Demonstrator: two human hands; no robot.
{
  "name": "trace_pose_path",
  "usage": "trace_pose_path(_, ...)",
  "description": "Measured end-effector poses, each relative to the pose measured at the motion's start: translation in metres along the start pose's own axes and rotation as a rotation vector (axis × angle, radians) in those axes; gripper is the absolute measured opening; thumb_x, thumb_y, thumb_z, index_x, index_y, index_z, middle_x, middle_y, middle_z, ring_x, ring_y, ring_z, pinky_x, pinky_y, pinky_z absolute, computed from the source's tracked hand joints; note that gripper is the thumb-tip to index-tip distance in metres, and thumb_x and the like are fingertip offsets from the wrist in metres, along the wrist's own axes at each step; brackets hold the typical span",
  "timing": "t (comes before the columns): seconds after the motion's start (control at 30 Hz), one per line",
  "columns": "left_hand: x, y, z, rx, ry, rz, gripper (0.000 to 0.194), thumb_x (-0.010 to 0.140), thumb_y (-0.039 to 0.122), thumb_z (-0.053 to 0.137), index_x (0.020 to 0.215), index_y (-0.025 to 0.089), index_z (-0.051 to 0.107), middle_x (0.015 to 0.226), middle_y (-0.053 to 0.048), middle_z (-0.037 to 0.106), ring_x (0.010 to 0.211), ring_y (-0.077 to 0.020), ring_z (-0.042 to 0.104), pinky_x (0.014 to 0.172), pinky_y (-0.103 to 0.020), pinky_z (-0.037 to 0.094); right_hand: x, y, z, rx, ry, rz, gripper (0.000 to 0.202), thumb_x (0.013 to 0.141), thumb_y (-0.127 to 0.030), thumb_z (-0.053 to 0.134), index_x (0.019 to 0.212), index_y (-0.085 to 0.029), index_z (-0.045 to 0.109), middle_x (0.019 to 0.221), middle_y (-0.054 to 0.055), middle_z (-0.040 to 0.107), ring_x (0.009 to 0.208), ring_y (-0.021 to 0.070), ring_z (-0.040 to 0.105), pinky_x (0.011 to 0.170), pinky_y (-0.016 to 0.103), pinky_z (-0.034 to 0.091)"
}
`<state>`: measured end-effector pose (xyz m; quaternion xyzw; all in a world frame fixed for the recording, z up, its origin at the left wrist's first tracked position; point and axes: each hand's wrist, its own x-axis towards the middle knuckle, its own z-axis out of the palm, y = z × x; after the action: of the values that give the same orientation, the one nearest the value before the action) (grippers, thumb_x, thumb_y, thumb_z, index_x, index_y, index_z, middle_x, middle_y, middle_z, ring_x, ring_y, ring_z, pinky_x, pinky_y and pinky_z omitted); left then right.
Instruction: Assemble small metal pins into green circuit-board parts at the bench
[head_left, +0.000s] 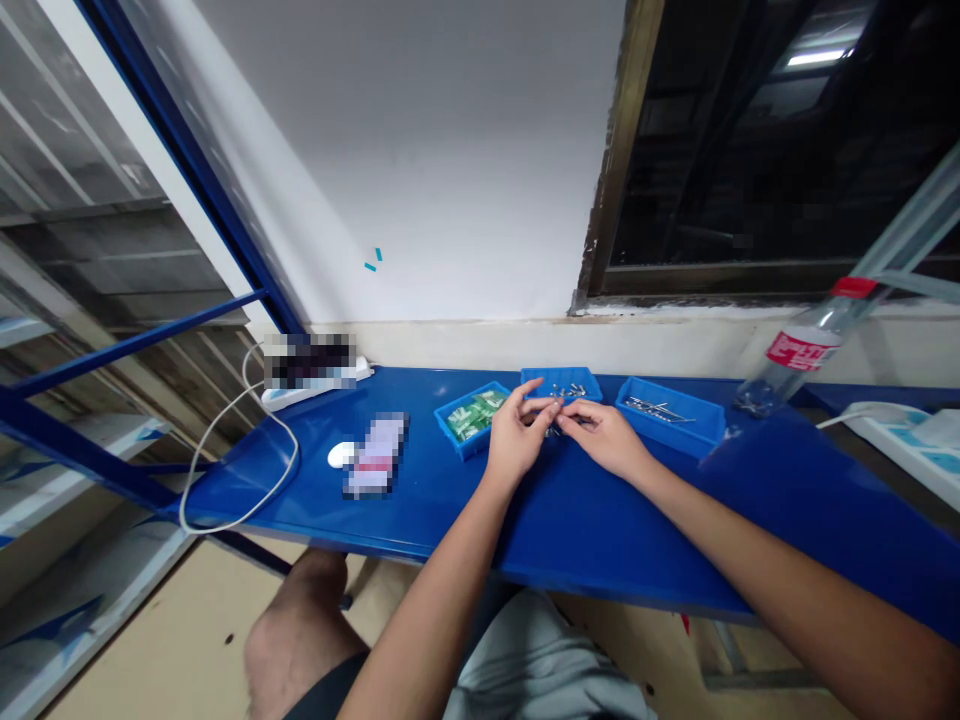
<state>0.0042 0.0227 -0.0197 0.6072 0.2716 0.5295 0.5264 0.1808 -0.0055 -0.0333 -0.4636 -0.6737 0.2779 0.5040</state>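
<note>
Blue surface point(420, 520) stretches before you. Just left of your left hand point(523, 428), a first tray point(480, 447) holds green packets point(471, 416). Behind that hand, a second tray point(538, 378) holds metal pieces point(577, 390). Your right hand point(601, 432) meets the left, both pinched narrow; I cannot tell what they grip. Right of them, a third tray point(670, 430) holds thin rods point(658, 410).

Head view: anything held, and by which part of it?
Cannot be told: the left hand and right hand have fingertips close together, but anything between them is too small to identify.
</note>
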Motion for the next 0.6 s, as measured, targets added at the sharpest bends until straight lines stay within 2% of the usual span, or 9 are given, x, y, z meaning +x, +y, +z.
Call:
trace_pose_path(0.17, -0.004, 0.003, 0.000, 0.157, -0.066, 0.073, 0.043, 0.101, 0.033, 0.066, 0.142, 0.020, 0.060, 0.122, -0.012, 0.079, 0.115, -0.0257, 0.076, 0.099, -0.040, 0.061, 0.001, 0.003, -0.002, 0.042, 0.059, 0.046, 0.029, 0.090, -0.051, 0.074, 0.097, -0.024, 0.081, 0.099, 0.007, 0.078, 0.088, 0.0249, 0.072, 0.079, 0.039, 0.058)
trace_pose_path(0.3, -0.008, 0.004, -0.001, 0.548, -0.093, 0.181, 0.032, 0.106, 0.024, 0.053, 0.135, 0.021, 0.066, 0.125, -0.010, 0.078, 0.115, -0.0241, 0.075, 0.107, -0.041, 0.057, 0.003, -0.002, -0.003, 0.137, 0.130, 0.165, 0.035, 0.088, -0.056, 0.076, 0.098, -0.022, 0.077, 0.085, 0.006, 0.076, 0.070, 0.0189, 0.068, 0.061, 0.031, 0.053)
trace_pose_path(0.4, -0.009, 0.001, -0.001, 0.783, -0.222, 0.232, 0.029, 0.101, 0.017, 0.055, 0.125, 0.019, 0.073, 0.128, -0.010, 0.076, 0.118, -0.0249, 0.072, 0.111, -0.041, 0.054, 0.004, -0.006, -0.002, 0.265, 0.189, 0.240, 0.041, 0.088, -0.060, 0.074, 0.100, -0.021, 0.073, 0.080, 0.003, 0.071, 0.061, 0.0147, 0.060, 0.045, 0.024, 0.040)
trace_pose_path(0.47, -0.010, -0.003, -0.002, 0.851, -0.301, 0.260, 0.029, 0.098, 0.015, 0.058, 0.121, 0.019, 0.075, 0.131, -0.011, 0.075, 0.122, -0.0253, 0.070, 0.113, -0.041, 0.053, 0.004, -0.008, -0.002, 0.381, 0.242, 0.268, 0.042, 0.087, -0.060, 0.075, 0.103, -0.022, 0.071, 0.080, 0.002, 0.069, 0.061, 0.0142, 0.060, 0.042, 0.022, 0.034)
trace_pose_path(0.6, -0.009, -0.010, -0.003, 0.901, -0.357, 0.285, 0.031, 0.096, 0.012, 0.059, 0.121, 0.018, 0.077, 0.134, -0.013, 0.073, 0.124, -0.0269, 0.069, 0.113, -0.044, 0.053, 0.005, -0.005, -0.007, 0.598, 0.430, 0.263, 0.037, 0.088, -0.056, 0.074, 0.106, -0.025, 0.064, 0.079, 0.001, 0.067, 0.062, 0.0154, 0.061, 0.043, 0.023, 0.038)
